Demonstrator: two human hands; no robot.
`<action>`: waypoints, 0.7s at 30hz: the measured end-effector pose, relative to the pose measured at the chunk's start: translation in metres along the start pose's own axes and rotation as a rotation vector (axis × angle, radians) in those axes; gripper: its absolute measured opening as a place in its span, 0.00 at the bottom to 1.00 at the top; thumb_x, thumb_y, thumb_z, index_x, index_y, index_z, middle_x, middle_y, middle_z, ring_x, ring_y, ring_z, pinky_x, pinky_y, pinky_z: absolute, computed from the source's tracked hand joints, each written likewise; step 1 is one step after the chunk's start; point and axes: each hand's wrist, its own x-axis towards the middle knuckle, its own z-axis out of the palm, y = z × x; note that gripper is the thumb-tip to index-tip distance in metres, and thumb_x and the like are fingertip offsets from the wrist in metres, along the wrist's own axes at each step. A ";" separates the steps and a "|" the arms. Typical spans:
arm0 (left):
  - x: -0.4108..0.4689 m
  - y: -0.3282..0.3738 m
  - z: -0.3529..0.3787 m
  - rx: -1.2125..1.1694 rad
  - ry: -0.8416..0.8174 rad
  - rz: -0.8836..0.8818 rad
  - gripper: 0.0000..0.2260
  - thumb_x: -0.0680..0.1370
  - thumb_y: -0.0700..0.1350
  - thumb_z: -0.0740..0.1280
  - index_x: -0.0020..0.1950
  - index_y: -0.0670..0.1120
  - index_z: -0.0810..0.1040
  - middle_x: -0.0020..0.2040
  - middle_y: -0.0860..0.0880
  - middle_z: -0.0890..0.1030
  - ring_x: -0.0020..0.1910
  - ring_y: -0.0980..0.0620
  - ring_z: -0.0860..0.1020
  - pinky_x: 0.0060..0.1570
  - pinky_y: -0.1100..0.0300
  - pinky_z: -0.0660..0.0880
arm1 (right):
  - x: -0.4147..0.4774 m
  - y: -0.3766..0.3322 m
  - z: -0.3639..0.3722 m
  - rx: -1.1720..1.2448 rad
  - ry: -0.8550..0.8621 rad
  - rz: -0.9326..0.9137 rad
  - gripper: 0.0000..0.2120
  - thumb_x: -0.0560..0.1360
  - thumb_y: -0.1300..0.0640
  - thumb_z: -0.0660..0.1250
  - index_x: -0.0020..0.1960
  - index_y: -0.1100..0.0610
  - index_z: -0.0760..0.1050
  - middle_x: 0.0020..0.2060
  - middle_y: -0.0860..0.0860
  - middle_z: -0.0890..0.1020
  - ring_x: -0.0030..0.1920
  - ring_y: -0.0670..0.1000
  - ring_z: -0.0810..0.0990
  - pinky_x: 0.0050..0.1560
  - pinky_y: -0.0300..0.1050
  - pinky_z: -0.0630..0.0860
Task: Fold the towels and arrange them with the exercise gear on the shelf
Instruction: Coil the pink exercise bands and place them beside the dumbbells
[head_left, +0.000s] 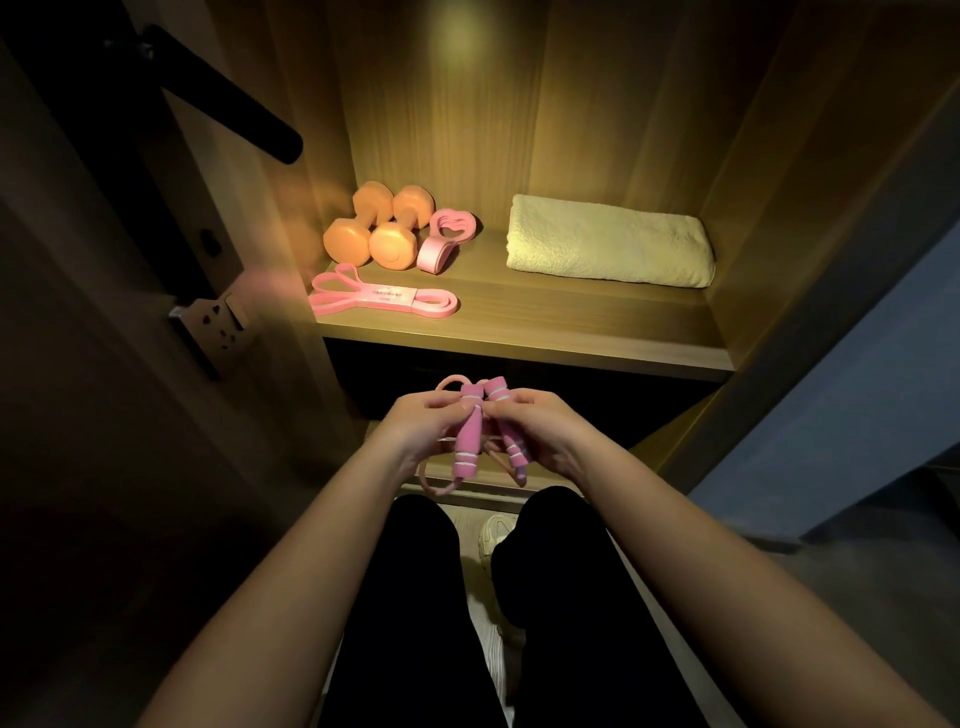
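Note:
A pink jump rope (466, 441) with two foam handles is held in front of the wooden shelf (545, 327), below its front edge. My left hand (423, 421) grips the left handle, and my right hand (540, 423) pinches the right handle. Loops of rope hang under both hands. On the shelf lies a folded cream towel (610, 241) at the right. Two orange dumbbells (376, 226) stand at the left back, a pink hand gripper (447, 239) beside them, and a flat pink resistance band (384, 299) near the front left.
An open door with a dark lever handle (228, 98) and latch plate (218, 322) stands close at the left. The cabinet's side wall (779, 208) bounds the shelf at the right. My legs in black trousers and a light shoe (496, 535) are below.

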 end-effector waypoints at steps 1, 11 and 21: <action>-0.001 -0.001 0.001 -0.028 0.002 0.003 0.07 0.77 0.38 0.70 0.55 0.40 0.80 0.48 0.42 0.82 0.47 0.45 0.82 0.42 0.55 0.81 | 0.000 0.002 0.000 -0.045 0.004 -0.007 0.05 0.73 0.61 0.73 0.47 0.59 0.78 0.39 0.55 0.83 0.35 0.50 0.81 0.38 0.46 0.80; 0.008 -0.017 -0.015 0.177 0.149 0.168 0.08 0.79 0.45 0.68 0.45 0.41 0.82 0.34 0.47 0.81 0.28 0.55 0.78 0.27 0.65 0.74 | -0.008 -0.012 -0.008 -0.153 -0.016 -0.042 0.13 0.72 0.62 0.74 0.55 0.62 0.77 0.40 0.58 0.82 0.28 0.50 0.79 0.22 0.40 0.72; 0.022 -0.061 -0.045 0.071 -0.015 0.125 0.19 0.78 0.31 0.65 0.61 0.52 0.74 0.60 0.49 0.79 0.56 0.52 0.79 0.48 0.59 0.78 | -0.020 -0.057 -0.013 0.374 -0.322 -0.003 0.14 0.70 0.65 0.67 0.56 0.65 0.75 0.44 0.60 0.85 0.41 0.53 0.85 0.40 0.47 0.82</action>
